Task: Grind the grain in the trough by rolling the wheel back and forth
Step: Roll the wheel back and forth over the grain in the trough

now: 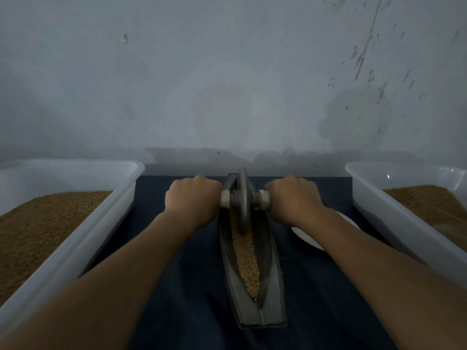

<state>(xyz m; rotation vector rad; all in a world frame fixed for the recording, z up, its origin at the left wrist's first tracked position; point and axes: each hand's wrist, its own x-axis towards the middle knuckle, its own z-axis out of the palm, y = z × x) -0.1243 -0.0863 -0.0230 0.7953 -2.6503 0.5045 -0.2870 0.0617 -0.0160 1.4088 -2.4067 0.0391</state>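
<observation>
Wheel (pixel 243 198): grey metal disc, upright on edge between the hands, at the far end of the trough (pixel 271 263). Trough: dark, boat-shaped, with pointed ends, running from between the hands back between the forearms. Grain (pixel 246 258): coarse tan strip along its groove.

Left hand (pixel 193 198) and right hand (pixel 293 200) are each fisted round the axle (pixel 264 200); only its white ends show beside the wheel.

Blue cloth (pixel 189 286) beneath. White dish (pixel 307 236) mostly hidden under the right forearm.

Translucent plastic bins (pixel 75 248) outside each hand, cut off by the frame, each holding a brown granular heap (pixel 38 228).
</observation>
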